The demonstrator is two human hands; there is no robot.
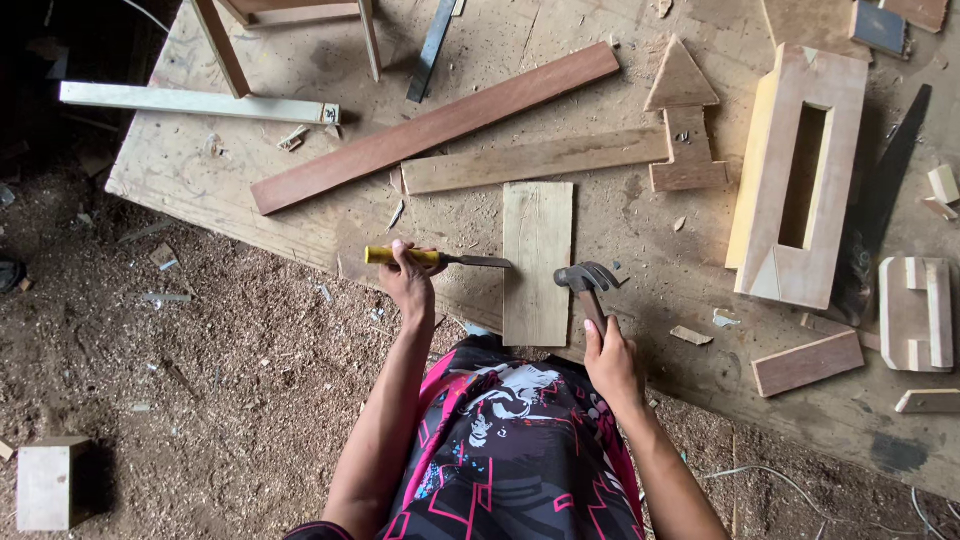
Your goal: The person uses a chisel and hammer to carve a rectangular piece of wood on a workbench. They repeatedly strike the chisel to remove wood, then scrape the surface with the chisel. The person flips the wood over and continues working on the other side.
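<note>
My left hand [410, 280] grips the yellow handle of a chisel [440, 259] held level, its metal blade touching the left edge of a short pale board [538, 240]. That board lies lengthwise toward me on the workbench [200, 170], its near end over the bench's front edge. My right hand [612, 362] holds the wooden handle of a claw hammer [586, 278], whose steel head rests just to the right of the board.
A long reddish plank [430, 128] and a greyer plank [535, 160] lie behind the board. A pale box frame with a slot [800, 180], an arrow-shaped piece [684, 120] and offcuts [808, 362] lie right. Sawdust covers the ground; a wood block [48, 482] sits left.
</note>
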